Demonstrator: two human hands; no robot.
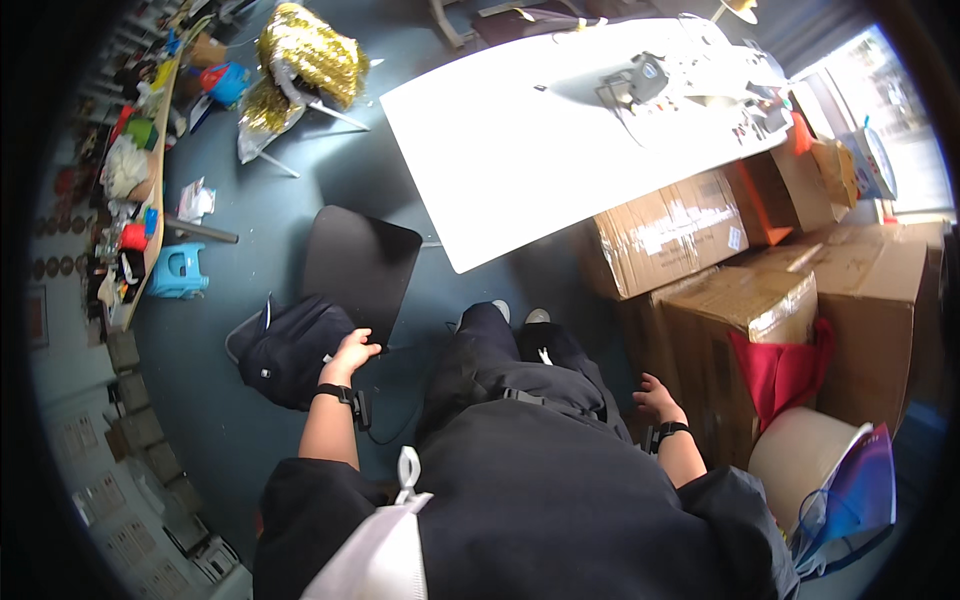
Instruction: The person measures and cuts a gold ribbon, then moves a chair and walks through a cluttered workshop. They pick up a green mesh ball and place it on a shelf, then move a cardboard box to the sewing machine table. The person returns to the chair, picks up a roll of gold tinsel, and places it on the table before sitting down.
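Note:
My left hand point(352, 356) is held out with its fingers apart and nothing in it. Beside and below it, a dark navy fabric bag or garment point(292, 352) lies bunched against a black, round-cornered panel point(360, 259), perhaps a seat or small tabletop. Whether the fingertips touch the panel I cannot tell. On the other side, my right hand point(658, 397) hangs near my hip, empty, its fingers spread, close to the stacked cardboard boxes point(697, 375). Each wrist wears a black strap with a small device. Ahead of my feet stands a white table point(480, 165).
A grey device point(646, 75) and small parts crowd the table's far end. Gold sequined cloth point(322, 56) drapes a chair. At left are a blue plastic stool point(178, 270) and a cluttered shelf point(159, 180). Red fabric point(780, 367) and a white bin point(802, 457) stand right.

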